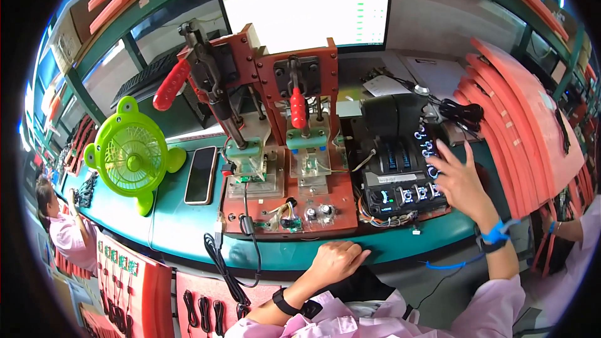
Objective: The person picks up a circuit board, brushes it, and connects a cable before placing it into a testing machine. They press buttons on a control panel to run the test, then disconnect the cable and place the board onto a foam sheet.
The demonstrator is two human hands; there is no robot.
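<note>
My right hand is over the right side of a black control box, fingers spread, with fingertips at its column of lit round knobs. Nothing is held in that hand. My left hand rests loosely closed at the front edge of the green table, with no object showing in it. Just beyond it stands a red test fixture with two red-handled toggle clamps; the left handle sticks out sideways, the right handle points down. Small circuit boards sit under the clamps.
A green frog-shaped fan and a phone are left of the fixture. Behind it stands a lit monitor. Stacked pink foam trays rise at right. Black cables hang over the front edge. Other people sit at both sides.
</note>
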